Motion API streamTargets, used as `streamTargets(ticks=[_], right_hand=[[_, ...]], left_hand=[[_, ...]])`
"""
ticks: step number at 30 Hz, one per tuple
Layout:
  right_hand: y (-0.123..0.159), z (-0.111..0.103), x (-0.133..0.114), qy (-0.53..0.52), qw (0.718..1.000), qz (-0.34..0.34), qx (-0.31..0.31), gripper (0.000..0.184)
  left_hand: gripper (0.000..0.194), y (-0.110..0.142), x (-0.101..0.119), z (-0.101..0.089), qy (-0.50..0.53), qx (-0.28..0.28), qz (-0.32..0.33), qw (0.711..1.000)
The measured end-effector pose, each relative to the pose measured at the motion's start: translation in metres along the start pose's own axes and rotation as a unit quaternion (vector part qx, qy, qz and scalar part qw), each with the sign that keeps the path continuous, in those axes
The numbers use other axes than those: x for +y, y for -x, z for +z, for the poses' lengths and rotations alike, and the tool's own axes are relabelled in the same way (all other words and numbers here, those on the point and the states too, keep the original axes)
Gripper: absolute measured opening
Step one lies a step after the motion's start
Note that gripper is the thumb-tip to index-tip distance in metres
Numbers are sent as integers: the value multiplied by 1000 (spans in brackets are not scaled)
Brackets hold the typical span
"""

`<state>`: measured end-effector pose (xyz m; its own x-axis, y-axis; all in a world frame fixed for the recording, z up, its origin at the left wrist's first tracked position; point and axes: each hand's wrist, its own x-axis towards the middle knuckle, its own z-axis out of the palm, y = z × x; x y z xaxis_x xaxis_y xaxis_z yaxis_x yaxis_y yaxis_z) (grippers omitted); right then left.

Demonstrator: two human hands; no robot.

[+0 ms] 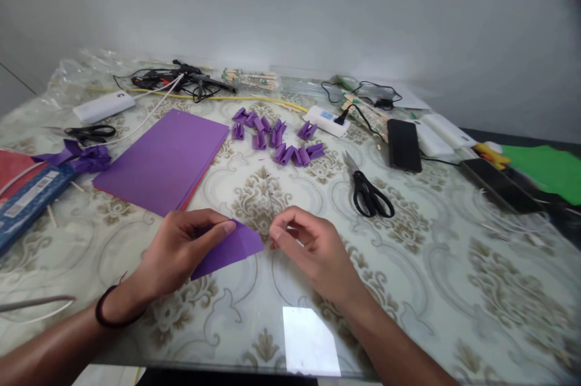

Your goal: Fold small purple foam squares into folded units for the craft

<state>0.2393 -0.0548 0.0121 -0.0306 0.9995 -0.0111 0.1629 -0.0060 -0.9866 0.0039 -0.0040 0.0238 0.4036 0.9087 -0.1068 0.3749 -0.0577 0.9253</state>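
Note:
My left hand [186,247] is closed on a folded piece of purple paper [231,251], the thumb lying on top. The paper's narrower end points right and is held above the patterned table. A small gap separates that end from my right hand [311,247], whose fingers are curled with thumb and forefinger together; I see nothing between them. Ahead of both hands lie several small folded purple paper pieces [281,153]. A stack of purple sheets [167,156] with red beneath rests beyond my left hand. Black-handled scissors [368,192] lie to the right.
More scissors [91,132], a white power bank [104,106] and a blue box [34,198] are at the left. Tangled black cables [181,80] and a white power strip [327,121] lie behind. Phones [403,145] and green paper [544,168] occupy the right.

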Motion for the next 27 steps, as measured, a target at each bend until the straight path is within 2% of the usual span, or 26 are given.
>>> streamTargets(ticks=[3,8,13,15,21,27], right_hand=[[-1,2,0,-15,1000,4,2,19],[1,13,-1,-9,998,10,-53,16],[2,14,2,-17,1000,14,-4,19],[1,14,3,-18,1000,16,-7,19],[0,22,9,-28,999,16,-37,18],[2,23,12,-23,999,-24,-17,17]], left_hand=[[28,0,-2,2,-11,-11,8,1000],[22,2,-3,9,-3,-41,13,999],[25,2,-5,12,96,-10,-44,994],[22,4,-7,12,114,-17,-52,992],[13,6,-9,14,48,-67,-6,997],[16,4,-7,14,43,-59,17,997]])
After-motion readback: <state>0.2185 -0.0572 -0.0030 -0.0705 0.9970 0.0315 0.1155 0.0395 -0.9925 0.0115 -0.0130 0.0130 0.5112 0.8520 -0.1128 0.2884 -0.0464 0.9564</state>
